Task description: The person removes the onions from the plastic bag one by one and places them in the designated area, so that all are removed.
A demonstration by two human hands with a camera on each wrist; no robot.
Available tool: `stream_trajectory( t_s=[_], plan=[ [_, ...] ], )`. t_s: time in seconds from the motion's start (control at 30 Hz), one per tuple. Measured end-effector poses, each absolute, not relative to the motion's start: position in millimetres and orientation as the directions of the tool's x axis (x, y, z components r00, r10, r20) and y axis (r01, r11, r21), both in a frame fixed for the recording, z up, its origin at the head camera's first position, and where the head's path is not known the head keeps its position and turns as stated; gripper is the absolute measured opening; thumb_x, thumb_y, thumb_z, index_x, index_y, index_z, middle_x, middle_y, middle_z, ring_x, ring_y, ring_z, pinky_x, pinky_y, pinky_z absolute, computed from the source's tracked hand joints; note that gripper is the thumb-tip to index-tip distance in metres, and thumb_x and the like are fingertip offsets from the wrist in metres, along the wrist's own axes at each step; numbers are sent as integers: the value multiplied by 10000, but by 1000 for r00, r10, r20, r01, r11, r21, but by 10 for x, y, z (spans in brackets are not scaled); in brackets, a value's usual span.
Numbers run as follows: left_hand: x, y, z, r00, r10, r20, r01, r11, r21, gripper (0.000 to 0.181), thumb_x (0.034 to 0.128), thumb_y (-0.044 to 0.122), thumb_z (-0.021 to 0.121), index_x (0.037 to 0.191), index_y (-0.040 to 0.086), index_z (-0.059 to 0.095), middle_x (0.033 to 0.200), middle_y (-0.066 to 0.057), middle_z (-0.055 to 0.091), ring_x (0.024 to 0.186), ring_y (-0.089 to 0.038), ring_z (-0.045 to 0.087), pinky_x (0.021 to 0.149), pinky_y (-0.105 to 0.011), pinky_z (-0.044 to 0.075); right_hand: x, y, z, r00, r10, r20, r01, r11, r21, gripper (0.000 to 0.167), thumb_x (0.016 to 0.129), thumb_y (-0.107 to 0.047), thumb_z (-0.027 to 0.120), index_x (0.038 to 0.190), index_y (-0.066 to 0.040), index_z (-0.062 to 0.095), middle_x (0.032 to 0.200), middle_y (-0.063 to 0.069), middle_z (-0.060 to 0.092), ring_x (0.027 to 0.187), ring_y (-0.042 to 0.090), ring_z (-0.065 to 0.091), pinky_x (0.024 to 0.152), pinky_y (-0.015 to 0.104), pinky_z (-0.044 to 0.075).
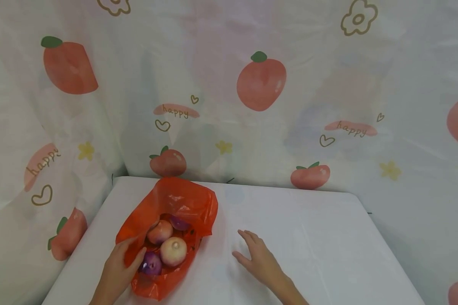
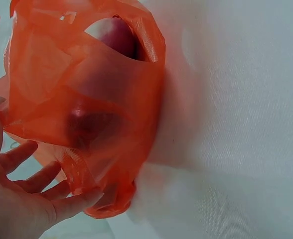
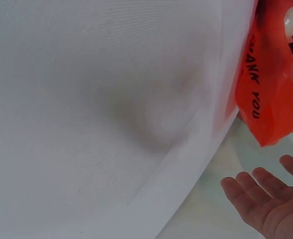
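A red plastic bag (image 1: 149, 212) lies with its mouth open on the left part of the table, printed with dark lettering in the right wrist view. Inside are a white onion (image 1: 173, 251), a reddish-brown onion (image 1: 160, 232) and purple onions (image 1: 151, 263), one partly hidden behind the others. My left hand (image 1: 117, 269) is at the bag's left side, its fingers extended and touching the plastic; in the left wrist view the hand (image 2: 32, 196) is spread beside the bag (image 2: 111, 89). My right hand (image 1: 262, 262) hovers right of the bag, fingers loosely extended, holding nothing.
The table (image 1: 309, 237) has a white cover, its back edge near a hanging cloth (image 1: 221, 76) printed with fruit, flowers and the word "happy". More of this cloth hangs along the left side.
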State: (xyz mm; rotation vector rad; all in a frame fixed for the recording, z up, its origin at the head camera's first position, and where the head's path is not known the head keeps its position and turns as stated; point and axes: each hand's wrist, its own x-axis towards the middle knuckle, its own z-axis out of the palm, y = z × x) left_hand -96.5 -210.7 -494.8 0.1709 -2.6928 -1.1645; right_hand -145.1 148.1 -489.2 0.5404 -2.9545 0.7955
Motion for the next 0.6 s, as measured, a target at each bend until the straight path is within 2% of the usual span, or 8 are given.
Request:
stream_trajectory(
  t_s=[0.23, 0.4, 0.6],
  plan=[
    [-967, -2097, -4972, -971, -170, 165, 5, 680, 733, 456, 916, 273, 630, 1236, -34, 523, 1221, -220, 524, 1144, -372, 472, 931, -567, 374, -1458, 1448, -4883, -934, -343, 102, -344, 785, -515, 561, 884, -398, 641, 1334, -97, 492, 1257, 114, 533, 1142, 285, 515, 898, 466, 450],
    [-974, -2093, -4974, -974, -182, 135, -23, 671, 741, 465, 918, 287, 625, 1243, -28, 517, 1225, -214, 522, 1141, -362, 473, 934, -561, 376, -1481, 1403, -4854, -933, -348, 93, -342, 774, -533, 549, 888, -398, 636, 1325, -93, 507, 1242, 98, 553, 1143, 270, 520, 911, 460, 443],
    [-973, -2076, -4981, -977, -192, 92, -60, 663, 746, 498, 922, 318, 612, 1245, -45, 503, 1226, -231, 510, 1141, -375, 470, 943, -562, 369, -1470, 1282, -4846, -934, -356, 3, -292, 760, -580, 560, 884, -445, 621, 1324, -112, 520, 1246, 73, 550, 1133, 254, 523, 893, 466, 454]
  ],
)
